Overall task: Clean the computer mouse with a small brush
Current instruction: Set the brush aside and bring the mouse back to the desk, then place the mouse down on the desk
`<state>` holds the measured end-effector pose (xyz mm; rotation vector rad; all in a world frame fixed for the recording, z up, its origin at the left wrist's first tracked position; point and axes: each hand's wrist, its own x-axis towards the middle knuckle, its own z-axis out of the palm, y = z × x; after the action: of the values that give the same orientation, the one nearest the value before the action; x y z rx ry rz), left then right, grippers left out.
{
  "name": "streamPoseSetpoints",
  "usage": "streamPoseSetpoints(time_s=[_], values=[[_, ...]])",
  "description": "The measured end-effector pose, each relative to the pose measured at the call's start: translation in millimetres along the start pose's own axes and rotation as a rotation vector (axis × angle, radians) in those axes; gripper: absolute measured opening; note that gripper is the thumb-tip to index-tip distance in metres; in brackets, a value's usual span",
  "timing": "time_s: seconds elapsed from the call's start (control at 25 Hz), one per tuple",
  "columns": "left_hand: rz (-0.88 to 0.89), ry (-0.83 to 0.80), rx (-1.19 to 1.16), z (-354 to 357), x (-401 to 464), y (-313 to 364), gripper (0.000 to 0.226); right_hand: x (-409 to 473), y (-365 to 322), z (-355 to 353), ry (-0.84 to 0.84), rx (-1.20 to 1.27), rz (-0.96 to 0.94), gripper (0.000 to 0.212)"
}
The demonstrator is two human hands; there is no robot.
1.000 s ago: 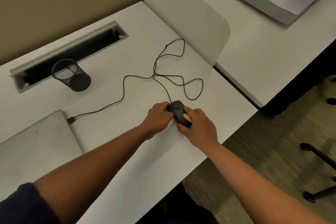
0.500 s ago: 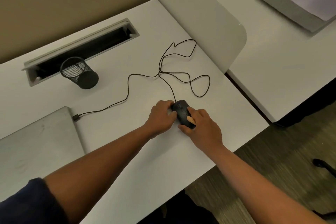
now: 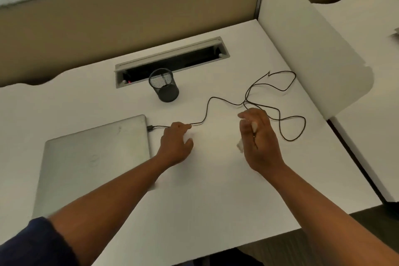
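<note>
The mouse itself is not in view. Its cable (image 3: 280, 112) loops over the desk (image 3: 216, 190) and runs in behind the right hand (image 3: 258, 140), so the mouse is probably hidden on the far side of that grip, though this cannot be confirmed, nor can which way it points.

The right hand is closed around the small brush (image 3: 254, 125). A tan handle end shows between the curled fingers, near the fingertips. A pale blur just off the palm side of the grip may be the bristles. If so, the brush's long axis runs roughly from the fingertips back toward the wrist, with the bristles at the wrist end.

The left hand (image 3: 176, 142) lies over the cable where it leads toward the plug beside the laptop (image 3: 92, 157). Its fingers are curled down, but whether they pinch the cable cannot be told.

To brush well, the left hand should move off the cable and pin the mouse body, so that it cannot skid. The right hand should turn the bristles toward the seams and wheel and use short, light strokes away from the openings. The slack cable near the grip could snag a stroke.
</note>
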<state>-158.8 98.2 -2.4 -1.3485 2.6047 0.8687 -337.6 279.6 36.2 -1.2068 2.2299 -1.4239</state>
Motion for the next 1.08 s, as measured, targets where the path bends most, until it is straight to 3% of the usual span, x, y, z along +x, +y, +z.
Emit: streamPoseSetpoints(time_s=[0.16, 0.28, 0.36, 0.52, 0.64, 0.76, 1.08], values=[[-0.122, -0.174, 0.252, -44.9, 0.5, -63.9, 0.095, 46.2, -39.4, 44.5, -0.075, 0.099, -0.029, 0.041], [-0.189, -0.255, 0.315, -70.9, -2.4, -102.4, 0.132, 83.6, -61.6, 77.7, -0.128, 0.246, -0.052, 0.028], [-0.221, -0.286, 0.311, -81.5, -0.2, -120.3, 0.144, 104.9, -70.2, 96.0, -0.169, 0.299, 0.020, 0.015], [-0.219, -0.373, 0.344, -93.1, 9.6, -134.3, 0.154, 142.9, -78.1, 127.4, -0.212, 0.235, 0.030, 0.012], [-0.175, -0.368, 0.442, -99.0, 15.0, -135.1, 0.150, 168.3, -84.5, 147.2, -0.183, 0.074, -0.087, 0.008], [-0.151, -0.364, 0.469, -101.3, 16.5, -136.9, 0.146, 187.1, -83.0, 170.1, -0.268, -0.088, -0.172, 0.003], [-0.149, -0.346, 0.433, -100.2, 14.4, -139.3, 0.143, 224.7, -65.6, 210.0, -0.361, -0.527, -0.163, 0.024]])
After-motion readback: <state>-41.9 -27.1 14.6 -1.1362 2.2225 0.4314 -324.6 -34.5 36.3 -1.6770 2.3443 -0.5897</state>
